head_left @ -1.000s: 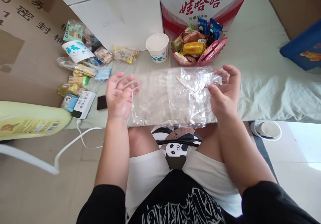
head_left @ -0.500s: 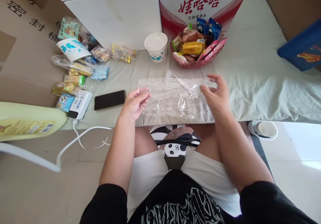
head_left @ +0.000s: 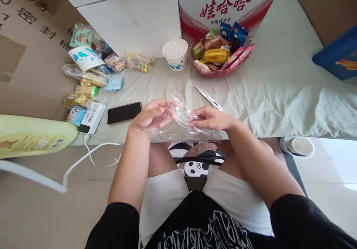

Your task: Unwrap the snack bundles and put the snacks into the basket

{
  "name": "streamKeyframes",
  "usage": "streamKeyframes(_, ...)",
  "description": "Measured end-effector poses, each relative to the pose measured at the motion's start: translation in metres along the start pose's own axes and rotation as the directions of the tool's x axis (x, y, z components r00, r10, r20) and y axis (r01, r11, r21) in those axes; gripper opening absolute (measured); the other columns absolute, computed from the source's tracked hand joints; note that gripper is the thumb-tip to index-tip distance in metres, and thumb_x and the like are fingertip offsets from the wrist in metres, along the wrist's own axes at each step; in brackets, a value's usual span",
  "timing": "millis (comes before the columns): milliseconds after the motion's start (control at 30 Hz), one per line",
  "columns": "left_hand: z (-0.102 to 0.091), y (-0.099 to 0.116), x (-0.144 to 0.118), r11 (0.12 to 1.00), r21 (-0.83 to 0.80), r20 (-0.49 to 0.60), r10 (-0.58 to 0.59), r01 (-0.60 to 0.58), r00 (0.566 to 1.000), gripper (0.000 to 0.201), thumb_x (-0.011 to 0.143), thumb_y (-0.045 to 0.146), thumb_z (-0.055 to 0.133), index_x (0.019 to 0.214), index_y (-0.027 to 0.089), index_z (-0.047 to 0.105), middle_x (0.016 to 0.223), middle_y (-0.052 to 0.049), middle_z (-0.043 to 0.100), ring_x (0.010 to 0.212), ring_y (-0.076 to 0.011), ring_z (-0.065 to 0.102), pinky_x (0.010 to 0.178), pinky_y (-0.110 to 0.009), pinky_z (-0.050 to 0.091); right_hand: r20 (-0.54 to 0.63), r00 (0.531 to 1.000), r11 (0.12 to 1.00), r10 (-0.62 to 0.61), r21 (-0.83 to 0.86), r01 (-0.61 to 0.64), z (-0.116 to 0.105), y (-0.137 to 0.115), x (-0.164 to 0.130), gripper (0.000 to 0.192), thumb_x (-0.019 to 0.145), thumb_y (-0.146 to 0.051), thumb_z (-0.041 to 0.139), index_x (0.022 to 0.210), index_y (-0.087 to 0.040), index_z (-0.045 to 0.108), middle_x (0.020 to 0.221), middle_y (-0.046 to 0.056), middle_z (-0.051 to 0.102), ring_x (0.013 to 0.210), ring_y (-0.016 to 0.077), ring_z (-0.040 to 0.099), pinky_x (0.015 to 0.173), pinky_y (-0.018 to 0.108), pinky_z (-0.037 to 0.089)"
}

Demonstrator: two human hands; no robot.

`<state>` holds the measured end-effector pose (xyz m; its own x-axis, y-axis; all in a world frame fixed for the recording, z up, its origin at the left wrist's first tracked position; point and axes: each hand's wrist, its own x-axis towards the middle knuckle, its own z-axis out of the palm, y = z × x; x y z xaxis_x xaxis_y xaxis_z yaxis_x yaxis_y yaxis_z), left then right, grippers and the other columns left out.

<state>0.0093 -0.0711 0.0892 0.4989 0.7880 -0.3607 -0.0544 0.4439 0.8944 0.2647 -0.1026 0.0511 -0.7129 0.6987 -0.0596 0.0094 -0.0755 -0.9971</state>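
A clear plastic bag [head_left: 182, 117] is bunched up between my hands, its lower part spread along the front edge of the cloth-covered surface. My left hand [head_left: 153, 115] has curled fingers, with the crumpled plastic at their tips. From the other side, my right hand [head_left: 213, 119] pinches the bag between thumb and fingers. Just behind my right hand lies a white utility knife [head_left: 208, 98] on the pale green cloth [head_left: 267, 104]. A dark phone [head_left: 124, 112] rests to the left of my left hand.
Behind my hands stand a white paper cup [head_left: 175, 55] and a pink bowl [head_left: 220, 71] of wrapped snacks. More snack packets [head_left: 89, 78] are heaped at the left beside a white power strip [head_left: 92, 118]. White boxes [head_left: 131, 22] line the back; a blue object [head_left: 338, 55] is at right.
My hands have come together, and the bag that lay spread flat is now gathered between them. The utility knife, seen through the plastic before, is uncovered. The view has shifted slightly.
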Motion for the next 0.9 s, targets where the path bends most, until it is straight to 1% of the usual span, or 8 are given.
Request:
streamKeyframes(133,-0.007,-0.014,0.017,0.972,-0.198,-0.212,0.083,-0.126,0.974,0.078,0.081,0.081,0.058,0.117,0.013,0.072,0.096,-0.014,0.080,0.072,-0.0196,0.074,0.061,-0.028,0.058,-0.335,0.942,0.984,-0.010,0.164,0.069,0.008,0.015,0.003,0.036,0.084,-0.052,0.075,0.077,-0.020,0.062,0.067,-0.001,0.065,0.059,0.0101,0.057,0.059,0.025,0.047)
streamKeyframes(200,0.001,-0.028,0.023,0.961,-0.241,-0.160,0.101,-0.138,0.982,0.092,0.071,0.092,0.058,0.114,0.013,0.073,0.114,-0.019,0.079,0.099,-0.0279,0.077,0.080,-0.034,0.062,-0.490,0.871,0.956,0.029,0.268,0.119,0.011,0.020,0.007,0.038,0.081,-0.055,0.076,0.078,-0.021,0.059,0.069,-0.001,0.066,0.060,0.0105,0.059,0.061,0.026,0.049)
streamKeyframes(300,0.020,-0.046,0.028,0.976,-0.203,-0.015,0.071,-0.072,0.997,0.097,0.053,0.087,0.078,0.119,0.016,0.073,0.131,-0.020,0.074,0.119,-0.0345,0.072,0.094,-0.040,0.060,-0.562,0.818,0.926,0.123,0.360,0.109,0.014,0.026,0.015,0.036,0.080,-0.053,0.076,0.084,-0.022,0.058,0.070,-0.001,0.066,0.063,0.0119,0.061,0.064,0.028,0.052)
streamKeyframes(433,0.037,-0.047,0.032,0.996,0.037,-0.116,0.083,-0.079,0.990,0.057,0.061,0.044,0.093,0.106,0.017,0.072,0.114,-0.011,0.080,0.105,-0.0260,0.076,0.088,-0.034,0.061,-0.593,0.797,0.967,0.116,0.250,0.045,0.012,0.031,0.015,0.032,0.088,-0.053,0.067,0.091,-0.022,0.060,0.068,-0.002,0.063,0.062,0.0136,0.061,0.064,0.029,0.052)
streamKeyframes(567,0.033,-0.035,0.033,0.979,0.203,-0.231,0.067,-0.020,0.971,0.034,0.075,0.036,0.080,0.100,0.018,0.065,0.069,-0.001,0.075,0.056,-0.0148,0.071,0.050,-0.022,0.051,-0.706,0.708,0.999,-0.016,-0.041,-0.018,0.003,0.034,0.006,0.036,0.093,-0.057,0.059,0.092,-0.021,0.066,0.066,-0.001,0.064,0.062,0.0141,0.060,0.064,0.030,0.048)
streamKeyframes(667,0.030,-0.029,0.029,0.980,0.191,-0.176,0.082,-0.048,0.981,0.036,0.074,0.037,0.080,0.100,0.020,0.061,0.054,0.005,0.066,0.039,-0.0122,0.060,0.039,-0.020,0.041,-0.679,0.733,0.999,-0.041,-0.031,0.028,0.000,0.035,0.001,0.039,0.094,-0.059,0.057,0.104,-0.022,0.065,0.061,-0.002,0.063,0.057,0.0145,0.060,0.061,0.031,0.048)
streamKeyframes(767,0.029,-0.026,0.023,0.990,0.075,-0.174,0.133,-0.121,0.976,0.033,0.069,0.034,0.082,0.091,0.021,0.061,0.053,0.006,0.064,0.042,-0.0117,0.061,0.041,-0.020,0.045,-0.638,0.764,0.981,-0.093,0.074,0.181,0.003,0.032,-0.001,0.039,0.093,-0.056,0.062,0.117,-0.026,0.062,0.072,-0.002,0.066,0.058,0.0131,0.060,0.062,0.031,0.052)
streamKeyframes(900,0.026,-0.024,0.018,0.989,-0.019,-0.161,0.139,-0.144,0.977,0.019,0.062,0.023,0.078,0.073,0.018,0.063,0.058,0.002,0.067,0.050,-0.0133,0.065,0.051,-0.024,0.053,-0.646,0.744,0.949,-0.170,0.095,0.300,0.004,0.028,-0.005,0.017,0.086,-0.041,0.070,0.087,-0.025,0.068,0.094,0.001,0.066,0.072,0.0120,0.060,0.070,0.031,0.054)
